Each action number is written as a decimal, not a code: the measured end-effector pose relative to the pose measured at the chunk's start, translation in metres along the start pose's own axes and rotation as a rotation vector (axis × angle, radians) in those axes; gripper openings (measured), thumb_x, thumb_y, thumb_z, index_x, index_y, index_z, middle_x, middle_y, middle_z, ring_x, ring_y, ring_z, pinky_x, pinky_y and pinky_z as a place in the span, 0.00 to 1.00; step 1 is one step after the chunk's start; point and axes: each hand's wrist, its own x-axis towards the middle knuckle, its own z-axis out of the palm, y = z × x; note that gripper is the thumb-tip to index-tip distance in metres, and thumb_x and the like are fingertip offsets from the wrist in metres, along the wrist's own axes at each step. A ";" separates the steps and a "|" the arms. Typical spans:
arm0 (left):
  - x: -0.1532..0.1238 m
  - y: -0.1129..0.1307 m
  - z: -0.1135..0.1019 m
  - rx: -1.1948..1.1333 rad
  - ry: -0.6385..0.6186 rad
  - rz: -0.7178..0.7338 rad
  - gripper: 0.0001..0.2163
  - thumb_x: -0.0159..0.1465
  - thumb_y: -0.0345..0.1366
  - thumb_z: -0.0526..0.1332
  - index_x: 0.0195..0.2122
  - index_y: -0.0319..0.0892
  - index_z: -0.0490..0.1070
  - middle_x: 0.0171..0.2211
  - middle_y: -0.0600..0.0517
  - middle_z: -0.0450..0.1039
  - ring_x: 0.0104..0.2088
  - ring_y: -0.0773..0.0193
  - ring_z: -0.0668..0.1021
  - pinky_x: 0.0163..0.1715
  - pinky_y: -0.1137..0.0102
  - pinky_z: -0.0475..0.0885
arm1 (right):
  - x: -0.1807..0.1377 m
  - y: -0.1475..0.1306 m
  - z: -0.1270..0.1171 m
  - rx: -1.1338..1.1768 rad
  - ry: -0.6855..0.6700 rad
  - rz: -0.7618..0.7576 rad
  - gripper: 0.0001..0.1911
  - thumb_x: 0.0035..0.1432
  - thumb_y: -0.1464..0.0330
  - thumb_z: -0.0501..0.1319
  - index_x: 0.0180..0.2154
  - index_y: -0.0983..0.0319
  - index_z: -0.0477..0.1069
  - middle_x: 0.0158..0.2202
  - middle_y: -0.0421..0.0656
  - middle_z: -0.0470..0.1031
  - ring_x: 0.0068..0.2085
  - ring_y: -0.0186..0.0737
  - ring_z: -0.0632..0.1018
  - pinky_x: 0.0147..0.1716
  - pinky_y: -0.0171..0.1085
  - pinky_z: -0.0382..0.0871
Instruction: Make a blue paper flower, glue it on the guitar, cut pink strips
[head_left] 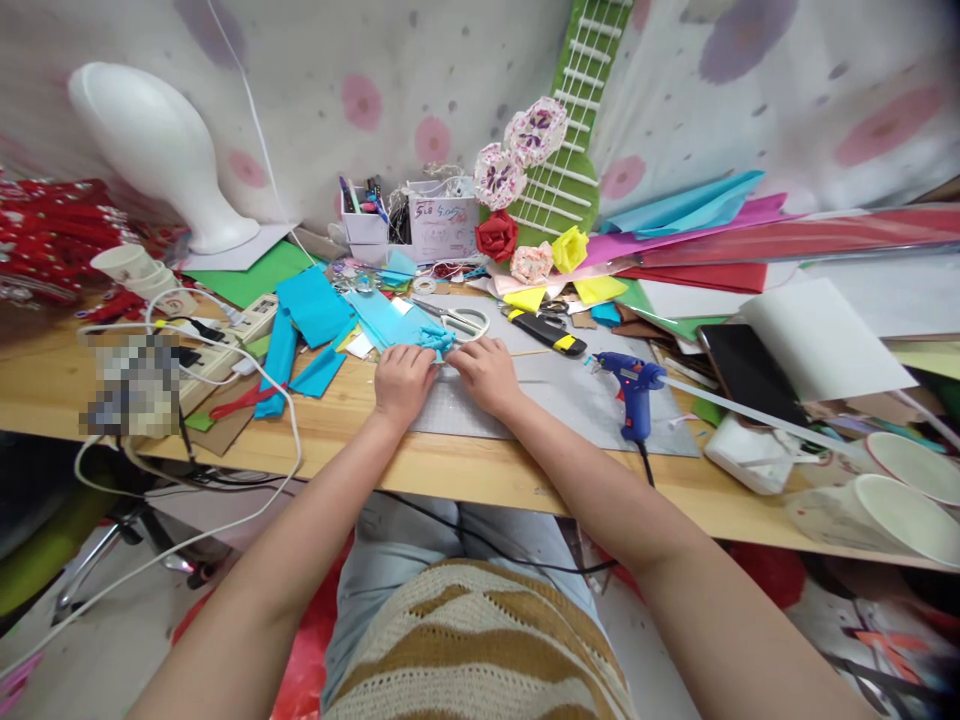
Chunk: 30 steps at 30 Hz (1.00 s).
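A small crinkled blue paper flower (pixel 436 338) is pinched between the fingers of my two hands, just above the grey cutting mat (pixel 577 412). On its left side is my left hand (pixel 403 382), closed on it. My right hand (pixel 487 374) closes on it from the right; the fingertips of both hands are partly hidden. Right behind the hands lie scissors with white handles (pixel 474 322) and a light blue paper strip (pixel 386 318). A thin wooden stick (pixel 530 352) lies to the right of my right hand.
Right of my hands are a black-yellow utility knife (pixel 547 332) and a blue glue gun (pixel 634 388). Blue paper pieces (pixel 315 308) and a power strip (pixel 225 345) with cables lie left. Paper cups (pixel 892 520) stand at the right edge. A green guitar-shaped craft (pixel 577 150) leans behind.
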 end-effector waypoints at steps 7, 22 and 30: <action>0.002 0.005 0.004 -0.025 -0.066 0.045 0.13 0.65 0.42 0.49 0.36 0.43 0.71 0.31 0.46 0.74 0.37 0.55 0.72 0.38 0.62 0.61 | -0.001 0.003 0.005 0.051 -0.032 -0.042 0.13 0.63 0.63 0.51 0.37 0.61 0.72 0.36 0.47 0.73 0.39 0.42 0.68 0.36 0.38 0.56; 0.003 0.005 0.005 -0.048 -0.014 0.067 0.12 0.65 0.42 0.51 0.37 0.43 0.71 0.33 0.47 0.75 0.38 0.57 0.73 0.40 0.63 0.61 | -0.002 0.005 0.002 0.109 0.001 0.013 0.12 0.62 0.64 0.52 0.34 0.61 0.71 0.33 0.46 0.74 0.38 0.40 0.70 0.36 0.36 0.59; 0.003 0.007 0.001 -0.083 -0.004 0.063 0.11 0.65 0.39 0.50 0.36 0.44 0.71 0.32 0.48 0.75 0.38 0.57 0.73 0.40 0.63 0.61 | -0.003 0.005 0.000 0.123 -0.009 0.086 0.09 0.60 0.65 0.55 0.33 0.61 0.72 0.34 0.44 0.76 0.38 0.40 0.72 0.36 0.36 0.61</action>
